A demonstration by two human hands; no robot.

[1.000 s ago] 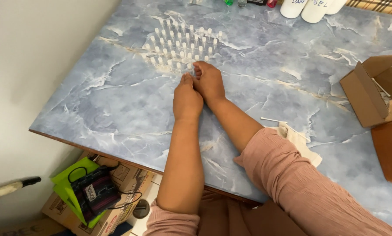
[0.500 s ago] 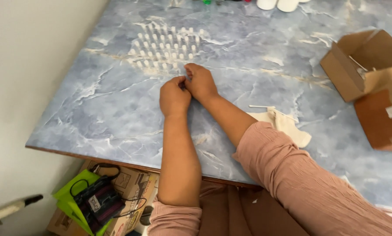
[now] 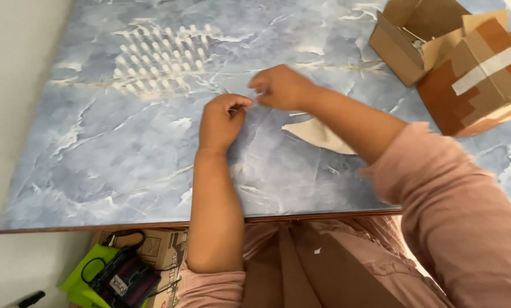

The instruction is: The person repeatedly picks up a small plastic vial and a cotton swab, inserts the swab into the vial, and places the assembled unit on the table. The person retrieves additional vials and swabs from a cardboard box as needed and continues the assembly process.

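Both hands met over the middle of the blue marbled table (image 3: 96,165), fingertips almost touching. The left hand (image 3: 221,120) was curled, thumb pinched against the first fingers, and the right hand (image 3: 281,86) was closed the same way just beyond it. Between the two pinches something small and pale seemed to be held — too blurred to name, perhaps a thin white stick, so what each hand actually grasped could not be told for certain.

The relation that mattered lay up and to the left: a clear rack of white pegs (image 3: 164,57) stood on the table, well apart from the hands and nearer the left hand than the right. Its rows ran roughly across the view, long axis tilted a little upward to the right, so the left hand sat closer to its near edge.

Just under the right forearm lay a pale torn wrapper (image 3: 318,136) flat on the surface, with a thin white stick (image 3: 297,114) beside it. Off to the right stood an open cardboard box (image 3: 403,43) and, touching it, a taped brown carton (image 3: 477,80) — both far from either hand.
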